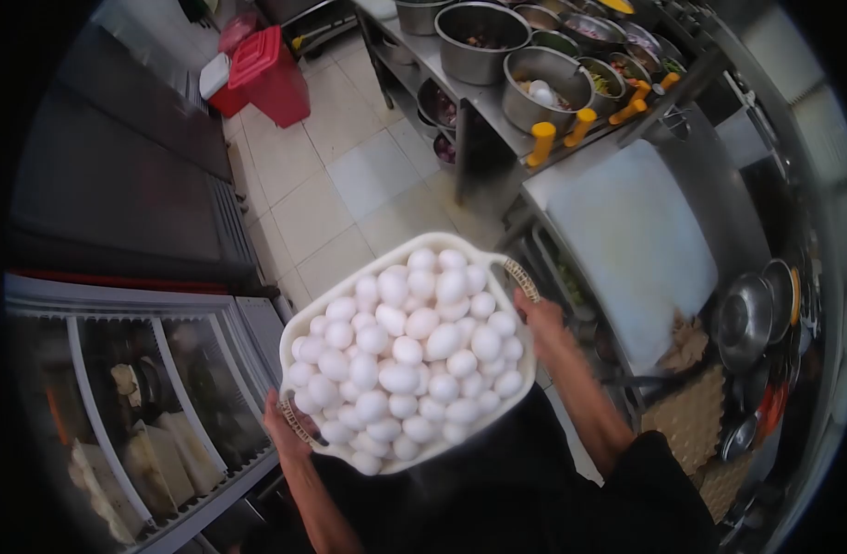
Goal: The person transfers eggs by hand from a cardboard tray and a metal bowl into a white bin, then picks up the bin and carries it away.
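Observation:
A white plastic basket [349, 288] heaped with several white eggs [409, 355] is held out in front of me at waist height. My left hand [285, 429] grips the handle at its lower left corner. My right hand [537, 312] grips the woven handle at its upper right edge. Both forearms reach up from the bottom of the view, over my dark clothing. The basket hangs above a tiled floor.
A glass-fronted display case [156, 397] with food stands at the left. A steel counter [460, 78] with metal bowls and yellow-capped bottles [541, 143] runs along the top right. A white cutting board [631, 235] lies to the right, pots beyond. A red bin [271, 74] sits on the far floor.

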